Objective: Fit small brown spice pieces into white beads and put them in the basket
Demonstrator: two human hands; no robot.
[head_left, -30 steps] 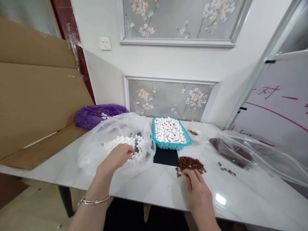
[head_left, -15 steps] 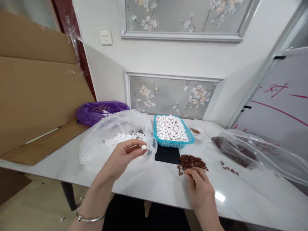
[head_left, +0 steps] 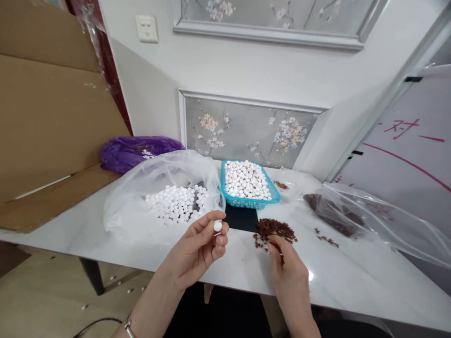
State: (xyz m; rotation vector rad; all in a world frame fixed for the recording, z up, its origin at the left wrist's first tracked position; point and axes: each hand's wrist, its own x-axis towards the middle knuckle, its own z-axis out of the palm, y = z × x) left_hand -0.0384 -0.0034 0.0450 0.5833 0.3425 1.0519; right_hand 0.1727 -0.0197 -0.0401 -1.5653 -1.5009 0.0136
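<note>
Between the thumb and fingers of my left hand (head_left: 192, 256) is a small round white ball (head_left: 217, 226), held above the front part of the table. My right hand (head_left: 291, 274) is closed in a pinch at the near edge of a pile of small dark-brown pieces (head_left: 276, 229); whatever lies between its fingertips is too small to make out. Behind my left hand, a translucent plastic bag (head_left: 121, 199) lies open with many loose white balls (head_left: 171, 202) in it. A blue plastic basket (head_left: 248, 203) full of white balls, with reddish-brown bits showing among them, stands beyond both hands.
A purple bag (head_left: 130, 155) and a large cardboard box (head_left: 52, 112) are at the left. On the right of the white table (head_left: 243, 270) lie a clear bag of brown material (head_left: 331, 216) and a few loose brown pieces (head_left: 327, 239). A dark mat (head_left: 241, 217) lies by the basket.
My left hand has moved away from the plastic bag, nearer to me and slightly right, turning so the ball shows more. My right hand stays pinched by the brown pile. The view has shifted slightly.
</note>
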